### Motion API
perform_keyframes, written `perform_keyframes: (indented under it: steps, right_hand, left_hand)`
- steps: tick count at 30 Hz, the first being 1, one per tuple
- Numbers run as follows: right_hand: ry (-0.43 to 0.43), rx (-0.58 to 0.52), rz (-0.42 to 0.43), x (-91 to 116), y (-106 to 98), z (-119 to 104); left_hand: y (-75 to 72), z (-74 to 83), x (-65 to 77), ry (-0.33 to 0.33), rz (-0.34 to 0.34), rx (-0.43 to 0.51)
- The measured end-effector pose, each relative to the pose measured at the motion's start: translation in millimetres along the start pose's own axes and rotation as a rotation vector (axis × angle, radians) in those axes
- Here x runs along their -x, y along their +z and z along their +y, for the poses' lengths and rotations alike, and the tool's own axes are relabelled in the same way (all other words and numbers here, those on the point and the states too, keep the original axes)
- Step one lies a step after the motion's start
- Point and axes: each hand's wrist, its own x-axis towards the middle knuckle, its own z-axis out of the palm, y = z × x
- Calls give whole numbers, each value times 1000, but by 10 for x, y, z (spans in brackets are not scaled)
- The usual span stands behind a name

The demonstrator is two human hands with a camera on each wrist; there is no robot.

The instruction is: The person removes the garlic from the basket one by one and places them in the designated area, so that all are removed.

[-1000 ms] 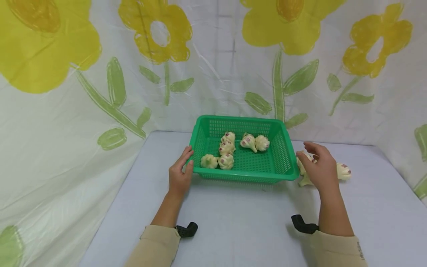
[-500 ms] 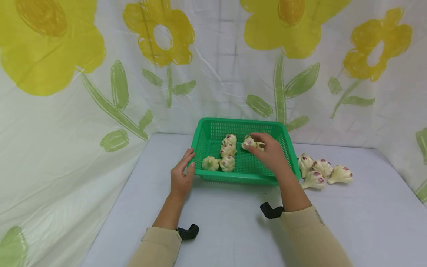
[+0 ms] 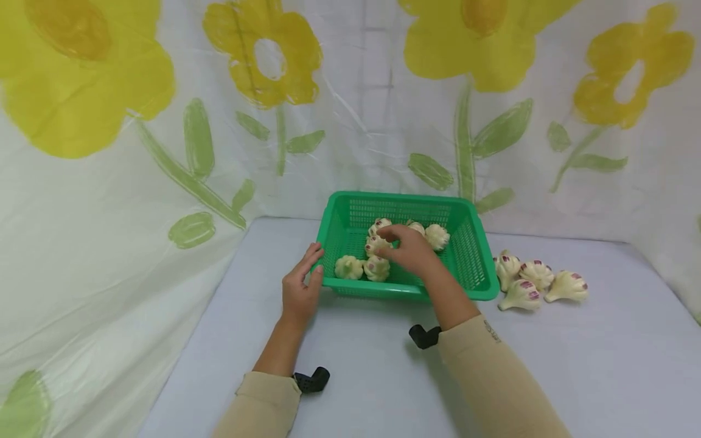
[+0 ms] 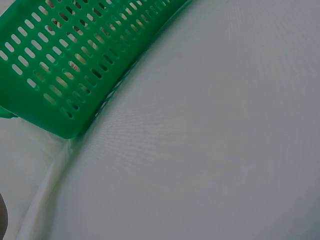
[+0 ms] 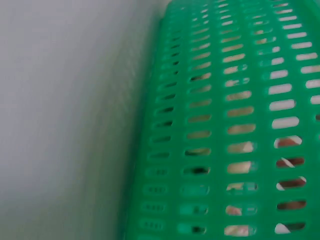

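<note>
A green plastic basket holds several garlic bulbs with purple marks. My left hand rests its straight fingers against the basket's left rim. My right hand reaches over the front rim into the basket, thumb and fingers spread apart. Its fingertips are right at a garlic bulb in the left column. Behind the hand, another garlic bulb is partly hidden. In the left wrist view the slotted basket wall shows; in the right wrist view the same kind of wall fills the right side.
Outside the basket's right end, several garlic bulbs lie together, among them one bulb farthest right. The white table runs back to a hanging sheet with painted yellow flowers.
My right hand has moved left from the loose bulbs outside into the basket, passing the two right-hand bulbs and reaching the left column. The left hand stays at the rim.
</note>
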Motion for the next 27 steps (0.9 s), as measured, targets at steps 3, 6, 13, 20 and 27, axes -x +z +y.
perform_keyframes:
  steps: [3,6,13,20,27]
  right_hand:
    - [8,34,-70,-7,-4,29]
    - [28,46,-154,-19,-3,40]
    - [20,69,-268,-39,17,73]
    - [0,85,-304,-67,40,118]
    - [11,98,-310,-70,40,153]
  left_hand:
    - [0,-5,-14,2,3,7]
    - [-3,1,-32,12,6,10]
    - [-3,-12,-39,-3,4,10]
    - [-1,-9,-11,-24,3,-3]
    - [-4,298,-72,-9,10,10]
